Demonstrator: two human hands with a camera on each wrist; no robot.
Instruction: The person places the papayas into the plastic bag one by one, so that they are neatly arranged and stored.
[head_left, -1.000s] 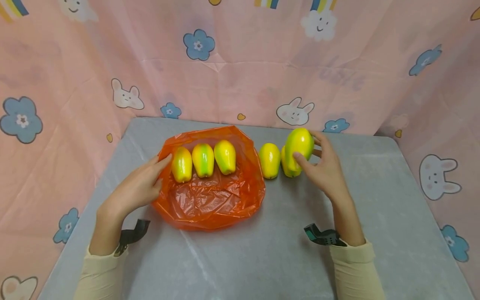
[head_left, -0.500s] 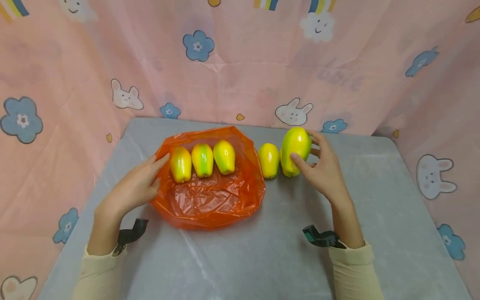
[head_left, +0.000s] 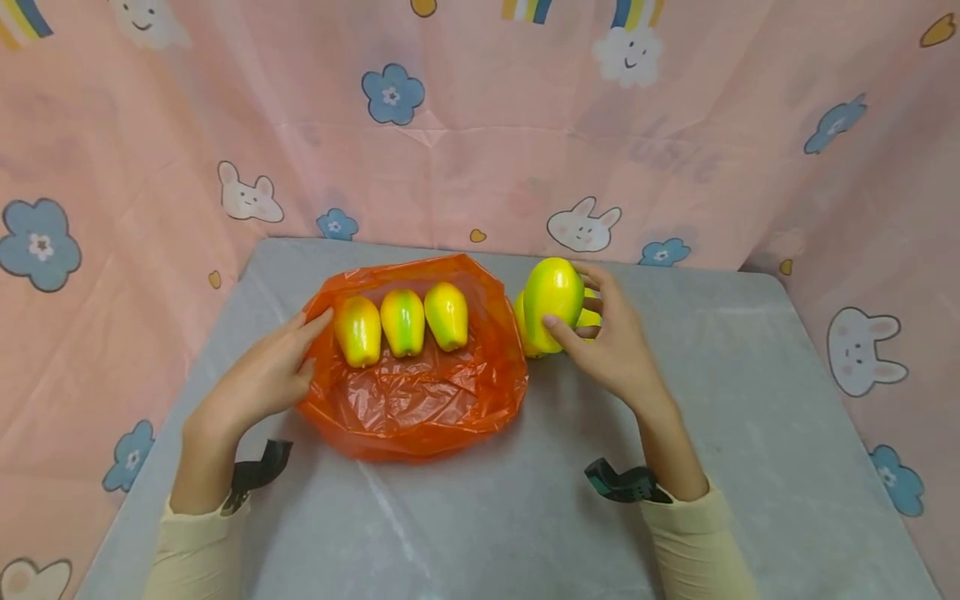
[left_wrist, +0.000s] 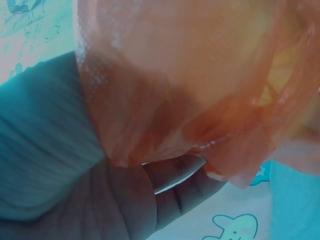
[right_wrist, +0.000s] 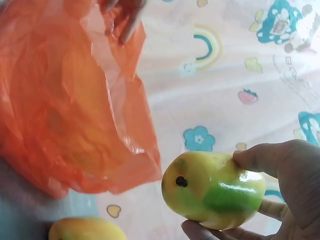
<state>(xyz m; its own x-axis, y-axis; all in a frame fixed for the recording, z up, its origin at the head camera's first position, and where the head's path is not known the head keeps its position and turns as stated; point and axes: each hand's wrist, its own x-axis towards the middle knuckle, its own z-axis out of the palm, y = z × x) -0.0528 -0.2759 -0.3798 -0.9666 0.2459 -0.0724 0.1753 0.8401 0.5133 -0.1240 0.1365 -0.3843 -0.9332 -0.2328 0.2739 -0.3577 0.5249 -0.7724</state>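
A red plastic bag (head_left: 420, 408) stands with its mouth spread wide, three yellow-green papayas in a row inside, the middle papaya (head_left: 403, 323) striped green. My left hand (head_left: 262, 371) holds the bag's left rim, fingers at the film in the left wrist view. My right hand (head_left: 615, 342) grips another papaya (head_left: 553, 304) between thumb and fingers, raised to the right of the bag. In the right wrist view this papaya (right_wrist: 215, 190) shows a dark spot at its end. Behind the held fruit and fingers, two more papayas are partly hidden, including one papaya (head_left: 591, 308) seen past the fingers.
The grey tabletop (head_left: 465, 525) reaches back to a pink patterned curtain (head_left: 450, 167) that also hangs along both sides. A black camera mount (head_left: 626, 482) sits on the right wrist, another black mount (head_left: 261, 468) on the left.
My right hand has moved left with the held papaya, from over the far-right papaya to in front of the one beside the bag. The left hand stays at the bag's rim.
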